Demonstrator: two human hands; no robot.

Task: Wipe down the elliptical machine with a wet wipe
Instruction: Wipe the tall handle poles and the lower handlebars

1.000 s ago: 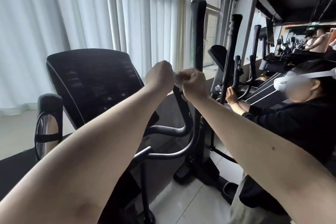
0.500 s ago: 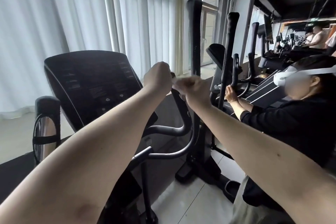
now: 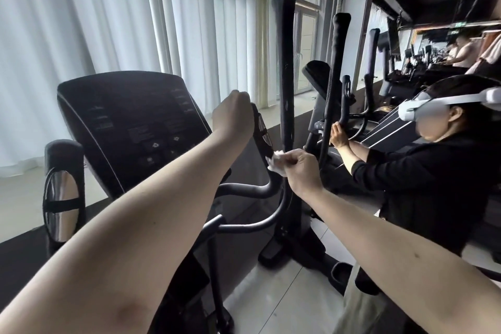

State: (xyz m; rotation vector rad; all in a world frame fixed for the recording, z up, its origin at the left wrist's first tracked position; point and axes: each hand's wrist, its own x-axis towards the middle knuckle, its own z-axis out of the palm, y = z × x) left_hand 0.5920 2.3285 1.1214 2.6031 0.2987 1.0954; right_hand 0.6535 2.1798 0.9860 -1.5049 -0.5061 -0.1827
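Dropping below the left hand (image 3: 234, 114), the right hand (image 3: 301, 168) pinched a crumpled white wet wipe (image 3: 276, 163). Left fingers gripped the black near-upright handlebar (image 3: 262, 130) just above it.

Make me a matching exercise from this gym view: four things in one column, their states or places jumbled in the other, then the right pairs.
Column one:
1. left hand
2. right hand
3. wet wipe
4. console

Column two:
A. white and crumpled
B. dark, to the left of both hands
C. grips the top of the curved handlebar
D. pinches the wipe

Pairs: 1-C, 2-D, 3-A, 4-B.
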